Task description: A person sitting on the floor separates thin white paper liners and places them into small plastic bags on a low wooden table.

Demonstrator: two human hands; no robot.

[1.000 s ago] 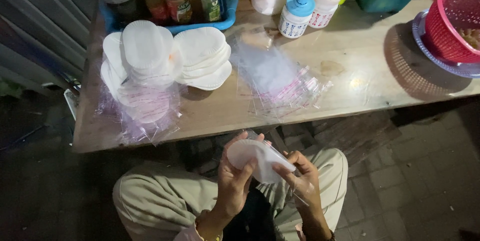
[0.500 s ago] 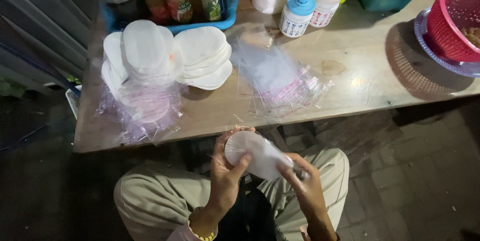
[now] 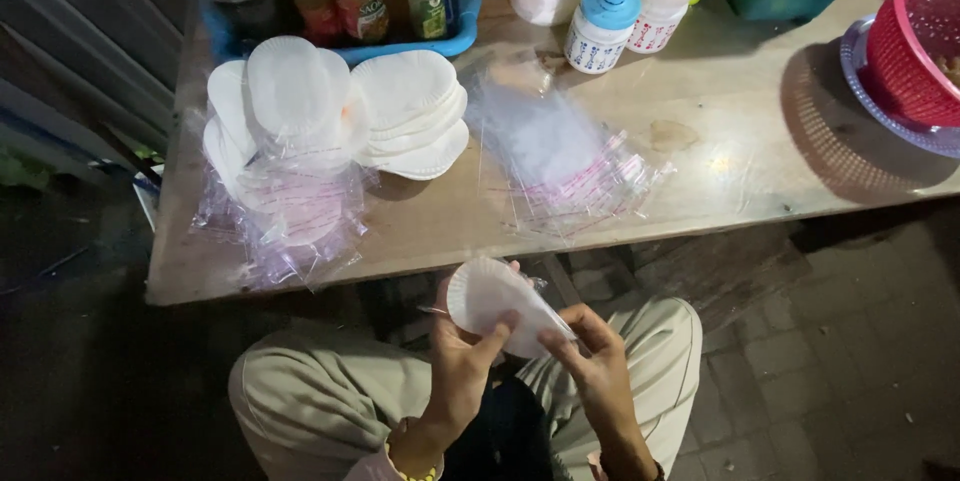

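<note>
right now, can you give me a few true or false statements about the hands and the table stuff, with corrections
1. Both hands hold one white paper plate in a clear bag. True.
2. The left hand rests on the wooden table. False: it is held up below the table edge, over the lap.
3. A pile of empty clear bags lies on the table. True.
4. The red basket stands at the table's left end. False: it stands at the right end.
5. The right hand pinches the plate's lower edge. True.
</note>
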